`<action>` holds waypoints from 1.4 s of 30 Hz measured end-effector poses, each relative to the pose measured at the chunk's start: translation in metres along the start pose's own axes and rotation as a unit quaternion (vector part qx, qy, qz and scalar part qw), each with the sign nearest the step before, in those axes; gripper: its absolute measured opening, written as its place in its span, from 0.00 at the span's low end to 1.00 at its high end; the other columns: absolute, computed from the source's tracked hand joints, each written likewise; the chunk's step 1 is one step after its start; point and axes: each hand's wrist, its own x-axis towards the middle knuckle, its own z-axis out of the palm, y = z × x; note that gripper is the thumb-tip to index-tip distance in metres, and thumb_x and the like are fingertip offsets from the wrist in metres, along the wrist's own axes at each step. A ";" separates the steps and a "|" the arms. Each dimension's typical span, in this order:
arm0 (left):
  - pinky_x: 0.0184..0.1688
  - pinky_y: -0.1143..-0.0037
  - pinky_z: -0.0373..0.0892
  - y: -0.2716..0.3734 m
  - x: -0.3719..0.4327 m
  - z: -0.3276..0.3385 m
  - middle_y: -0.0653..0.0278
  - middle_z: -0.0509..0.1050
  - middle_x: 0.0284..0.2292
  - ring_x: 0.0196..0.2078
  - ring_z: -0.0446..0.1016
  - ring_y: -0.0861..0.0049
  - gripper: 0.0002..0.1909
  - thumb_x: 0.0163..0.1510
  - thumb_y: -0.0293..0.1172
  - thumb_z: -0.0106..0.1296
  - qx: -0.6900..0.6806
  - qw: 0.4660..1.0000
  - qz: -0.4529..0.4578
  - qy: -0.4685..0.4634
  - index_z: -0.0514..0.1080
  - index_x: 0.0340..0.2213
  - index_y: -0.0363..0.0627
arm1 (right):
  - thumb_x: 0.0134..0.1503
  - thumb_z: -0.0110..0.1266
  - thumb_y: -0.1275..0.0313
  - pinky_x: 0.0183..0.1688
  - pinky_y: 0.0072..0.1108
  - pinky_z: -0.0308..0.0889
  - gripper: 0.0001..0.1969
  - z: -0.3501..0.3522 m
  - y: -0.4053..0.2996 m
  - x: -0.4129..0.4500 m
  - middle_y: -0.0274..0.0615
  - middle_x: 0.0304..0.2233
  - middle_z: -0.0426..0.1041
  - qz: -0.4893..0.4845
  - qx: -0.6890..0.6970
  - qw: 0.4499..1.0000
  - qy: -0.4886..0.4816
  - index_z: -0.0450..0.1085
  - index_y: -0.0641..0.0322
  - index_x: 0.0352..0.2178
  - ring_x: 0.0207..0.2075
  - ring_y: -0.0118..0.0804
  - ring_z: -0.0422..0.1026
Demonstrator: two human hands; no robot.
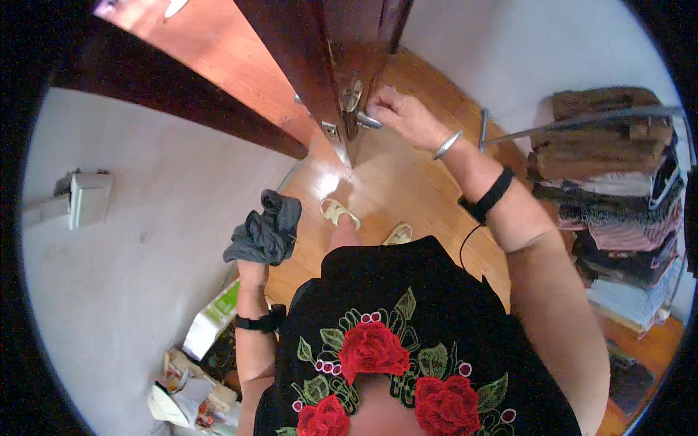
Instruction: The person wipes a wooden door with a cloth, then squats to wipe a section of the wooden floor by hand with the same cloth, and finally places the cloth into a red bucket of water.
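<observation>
My left hand (252,269) is wrapped in or gripping a bunched dark grey cloth (267,231), which hides its fingers. It is held out in front of the pale wall at the left. My right hand (402,115), with its fingers curled, is right at the metal lever handle (368,120) of a dark brown wooden door (305,60). Whether the fingers touch the lever I cannot tell. The door stands ajar, its latch plate (330,129) showing on the edge. A silver bangle (448,145) circles my right wrist.
A dark door frame (180,92) borders the opening onto a wooden floor (240,49). At the right, folded clothes (605,141) are stacked on a rack with a metal rail (572,126). Boxes and small items (196,392) lie by the left wall. A white switch box (90,199) juts from that wall.
</observation>
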 end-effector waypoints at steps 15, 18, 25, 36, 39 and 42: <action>0.49 0.72 0.62 0.040 -0.030 0.048 0.57 0.67 0.43 0.46 0.66 0.65 0.19 0.52 0.33 0.51 0.316 0.934 0.153 -0.064 0.65 0.44 0.39 | 0.58 0.44 0.69 0.44 0.33 0.63 0.16 -0.177 0.132 -0.237 0.56 0.36 0.72 0.051 -0.393 0.866 0.305 0.66 0.71 0.42 0.39 0.53 0.69; 0.45 0.68 0.63 0.071 -0.041 0.068 0.54 0.68 0.38 0.43 0.67 0.62 0.15 0.53 0.34 0.49 0.351 0.927 0.125 -0.045 0.67 0.40 0.39 | 0.55 0.46 0.77 0.37 0.35 0.63 0.20 -0.191 0.129 -0.252 0.58 0.32 0.71 0.070 -0.338 0.840 0.418 0.57 0.74 0.49 0.32 0.57 0.68; 0.40 0.73 0.67 0.081 -0.023 0.076 0.62 0.70 0.35 0.39 0.68 0.76 0.14 0.50 0.31 0.54 0.235 0.969 0.028 -0.066 0.68 0.38 0.39 | 0.53 0.51 0.72 0.33 0.39 0.65 0.33 -0.259 0.177 -0.275 0.63 0.30 0.71 0.197 -0.473 0.711 0.481 0.45 0.77 0.55 0.32 0.62 0.70; 0.44 0.73 0.65 0.126 0.104 0.072 0.58 0.71 0.37 0.41 0.68 0.70 0.15 0.55 0.33 0.48 0.306 0.938 0.115 -0.112 0.68 0.42 0.37 | 0.61 0.35 0.49 0.64 0.35 0.37 0.38 -0.263 0.126 -0.246 0.45 0.64 0.37 0.139 0.249 0.715 0.638 0.34 0.64 0.62 0.65 0.39 0.36; 0.37 0.75 0.67 0.161 0.167 0.105 0.65 0.72 0.31 0.34 0.69 0.78 0.12 0.50 0.31 0.52 0.136 0.969 0.196 -0.057 0.71 0.34 0.35 | 0.61 0.35 0.49 0.64 0.34 0.40 0.38 -0.276 0.119 -0.240 0.44 0.64 0.38 0.165 0.254 0.668 0.680 0.34 0.63 0.62 0.65 0.41 0.37; 0.41 0.77 0.67 0.175 0.233 0.115 0.66 0.71 0.37 0.37 0.68 0.81 0.13 0.54 0.31 0.51 0.091 0.962 0.255 -0.034 0.68 0.40 0.37 | 0.62 0.34 0.51 0.62 0.33 0.45 0.35 -0.279 0.122 -0.221 0.47 0.64 0.40 0.218 0.185 0.684 0.671 0.37 0.64 0.62 0.64 0.44 0.43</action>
